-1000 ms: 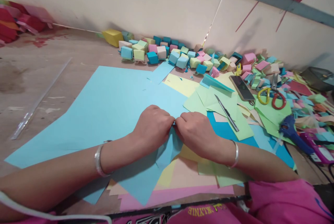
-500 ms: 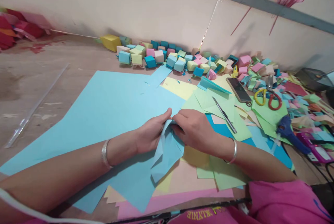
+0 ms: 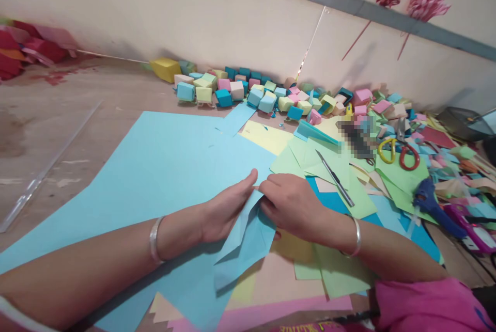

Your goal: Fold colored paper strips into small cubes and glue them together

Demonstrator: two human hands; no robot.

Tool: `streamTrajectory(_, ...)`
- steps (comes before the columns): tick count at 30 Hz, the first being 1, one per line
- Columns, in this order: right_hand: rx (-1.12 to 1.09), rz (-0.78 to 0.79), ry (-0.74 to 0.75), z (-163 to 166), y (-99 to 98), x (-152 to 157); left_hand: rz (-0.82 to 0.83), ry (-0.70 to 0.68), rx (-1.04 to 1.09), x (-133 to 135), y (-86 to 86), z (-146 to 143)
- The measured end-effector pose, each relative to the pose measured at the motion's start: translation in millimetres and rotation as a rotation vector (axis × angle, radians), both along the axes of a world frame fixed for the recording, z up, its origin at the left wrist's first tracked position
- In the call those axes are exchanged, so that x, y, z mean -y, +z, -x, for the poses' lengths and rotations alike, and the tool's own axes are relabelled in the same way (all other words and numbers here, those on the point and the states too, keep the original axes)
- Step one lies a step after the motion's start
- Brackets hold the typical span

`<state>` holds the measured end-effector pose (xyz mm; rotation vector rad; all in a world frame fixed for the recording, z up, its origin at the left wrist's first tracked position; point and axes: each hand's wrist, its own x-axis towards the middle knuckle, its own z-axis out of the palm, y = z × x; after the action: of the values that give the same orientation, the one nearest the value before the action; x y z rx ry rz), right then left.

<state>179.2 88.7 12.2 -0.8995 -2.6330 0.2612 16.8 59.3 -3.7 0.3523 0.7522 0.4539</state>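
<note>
Both of my hands meet over a folded light-blue paper piece [image 3: 244, 241] above the table's near middle. My left hand [image 3: 227, 208] cups its left side, fingers curled under and thumb along the top edge. My right hand [image 3: 292, 205] pinches the paper's upper right corner with closed fingers. The piece hangs down toward me in a pointed, partly folded shape. Under it lie a large light-blue sheet [image 3: 155, 167] and yellow, peach and pink sheets [image 3: 271, 275].
A craft knife [image 3: 335, 178] lies on green paper right of my hands. Scissors [image 3: 399, 151], a blue glue gun [image 3: 434, 205] and scraps crowd the right side. Several folded paper cubes [image 3: 248, 92] line the wall. A clear ruler [image 3: 46, 167] lies at left.
My left hand has opened from a fist over the paper to cupping it from the left. The folded piece now hangs lower and more unfolded. The view has shifted slightly.
</note>
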Motion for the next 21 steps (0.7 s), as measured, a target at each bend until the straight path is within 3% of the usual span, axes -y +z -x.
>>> streamTrajectory(3, -0.348, 0.365, -0.15, 0, -0.8, -20, -0.085, 0.13, -0.048, -7, -2.9, 10)
streamTrajectory(6, -0.657, 0.729, -0.301, 2, -10.3, -38, -0.327, 0.325, -0.249, -12, -7.4, 15)
streamTrajectory(10, -0.776, 1.025, -0.38, 7, -25.2, -40, -0.705, 0.447, -0.487, -12, -8.7, 11)
streamTrajectory(14, -0.709, 1.174, -0.387, 13, -23.1, -28, -0.813, 0.451, -0.549, -9, -3.5, 7)
streamTrajectory(17, -0.581, 1.218, -0.321, 14, -16.4, -27, -0.84, 0.492, -0.721, -10, -0.5, 9)
streamTrajectory(21, -0.415, 1.064, -0.256, 9, -8.7, -30, -0.896, 0.481, -0.911, -15, -2.4, 17)
